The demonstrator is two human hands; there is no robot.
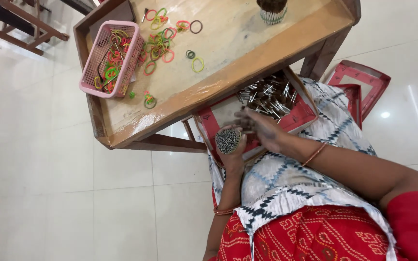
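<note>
My left hand (231, 153) is closed round a thick bundle of dark thin tubes (228, 140), their round ends facing the camera. My right hand (262, 129) reaches across just above the bundle, fingers extended and touching its top near a few loose tubes. Both hands hover over a red cardboard box (300, 118) on my lap. It holds several loose metal-tipped tubes (267, 95). A patterned white cloth (286, 179) covers my lap.
A wooden tray table (247, 67) stands in front, strewn with coloured rubber bands (159, 46). A pink plastic basket (108, 59) of bands sits at its left. A bound tube bundle (272, 9) stands at the far edge. Red box lids (361, 87) lie on the white tiled floor.
</note>
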